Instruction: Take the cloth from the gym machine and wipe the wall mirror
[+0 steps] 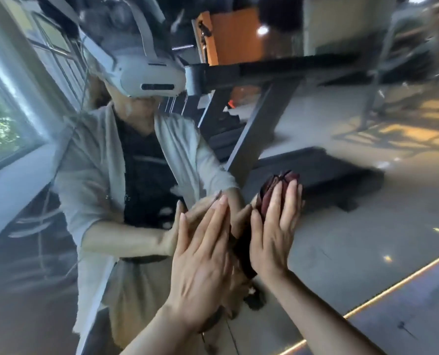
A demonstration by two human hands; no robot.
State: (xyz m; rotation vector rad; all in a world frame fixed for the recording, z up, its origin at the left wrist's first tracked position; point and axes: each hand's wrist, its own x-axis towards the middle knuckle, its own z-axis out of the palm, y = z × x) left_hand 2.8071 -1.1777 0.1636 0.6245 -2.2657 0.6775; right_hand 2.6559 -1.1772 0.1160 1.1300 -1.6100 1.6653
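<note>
Both forearms reached to the wall mirror [354,213], where the right hand [274,234] pressed the dark red cloth [269,193] flat under straight fingers and the left hand [200,262], beside it, lay open on glass, so fetching looked done and wiping underway.

Against the wall mirror [354,201]: two hands, the left hand [200,254] and the right hand [274,231], one dark red cloth [272,190] between right palm and glass, one treadmill [251,119] reflected above them.

Dark maroon cloth [277,190]; white headset [149,78]; pale grey jacket [95,162]; orange panel [233,34].
</note>
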